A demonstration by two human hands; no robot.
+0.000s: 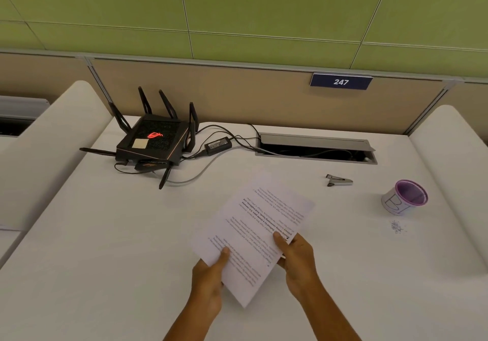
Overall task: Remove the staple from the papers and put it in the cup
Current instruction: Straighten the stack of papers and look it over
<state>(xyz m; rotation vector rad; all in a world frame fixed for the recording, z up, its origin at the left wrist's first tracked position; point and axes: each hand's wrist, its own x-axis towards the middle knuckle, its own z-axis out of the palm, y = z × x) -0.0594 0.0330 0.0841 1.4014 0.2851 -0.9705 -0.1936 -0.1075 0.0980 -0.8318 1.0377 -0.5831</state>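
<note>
Printed papers [253, 232] are held tilted just above the white desk, text upside down to me. My left hand [210, 282] grips their near left edge, thumb on top. My right hand [297, 259] pinches the near right corner, covering it, so the staple is hidden. A metal staple remover [339, 181] lies on the desk far right of the papers. Further right stands a white cup [404, 198] with a purple rim, open side tipped toward me.
A black router [155, 142] with antennas, its power brick [217, 145] and cables sit at the back left. An open cable hatch [314, 148] is at the back. A small pile of loose staples [397, 226] lies in front of the cup. White side dividers flank the desk.
</note>
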